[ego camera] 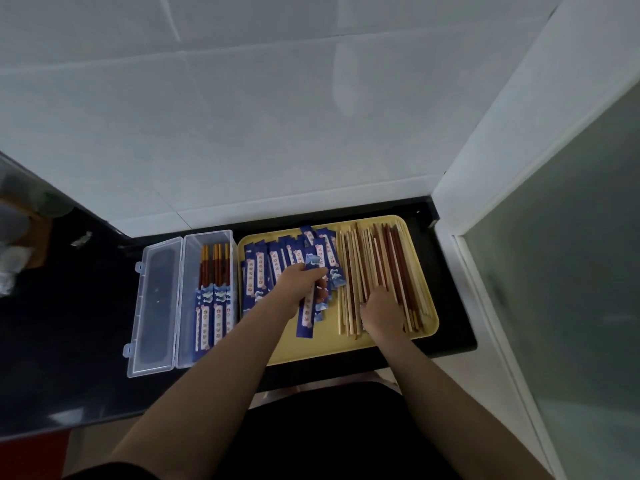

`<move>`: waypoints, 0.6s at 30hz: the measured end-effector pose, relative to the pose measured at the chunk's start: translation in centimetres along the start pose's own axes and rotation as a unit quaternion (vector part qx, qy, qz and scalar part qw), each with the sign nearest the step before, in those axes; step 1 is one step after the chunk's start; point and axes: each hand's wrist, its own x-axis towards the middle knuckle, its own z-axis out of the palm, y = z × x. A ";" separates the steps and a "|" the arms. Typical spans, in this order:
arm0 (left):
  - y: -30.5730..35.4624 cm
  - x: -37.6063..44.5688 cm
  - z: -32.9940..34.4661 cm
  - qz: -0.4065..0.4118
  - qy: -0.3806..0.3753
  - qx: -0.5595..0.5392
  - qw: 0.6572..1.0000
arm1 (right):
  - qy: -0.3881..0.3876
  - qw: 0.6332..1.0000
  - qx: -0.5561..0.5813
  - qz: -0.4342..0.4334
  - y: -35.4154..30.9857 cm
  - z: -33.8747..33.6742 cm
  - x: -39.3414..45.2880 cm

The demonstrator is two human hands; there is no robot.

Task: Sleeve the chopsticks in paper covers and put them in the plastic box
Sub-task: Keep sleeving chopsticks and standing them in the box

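Two hands split for flow: left hand (300, 285) pinching one paper cover (309, 308), right hand (382, 311) curled onto loose chopsticks (377, 268), plastic box (207, 296) open alongside.

left hand (297, 285) curled, gripping; right hand (382, 311) palm-down, fingers curled
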 end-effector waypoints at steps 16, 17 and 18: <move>-0.4 0.7 0.7 0.056 0.005 0.104 0.993 | -0.003 0.965 0.220 -0.140 -2.7 -7.0 -1.8; -0.5 0.8 0.8 0.064 0.011 0.117 0.991 | -0.006 0.962 0.232 -0.143 -3.1 -7.8 -2.1; -0.6 0.8 0.8 0.067 0.017 0.129 0.989 | -0.009 0.958 0.249 -0.144 -3.5 -8.7 -2.4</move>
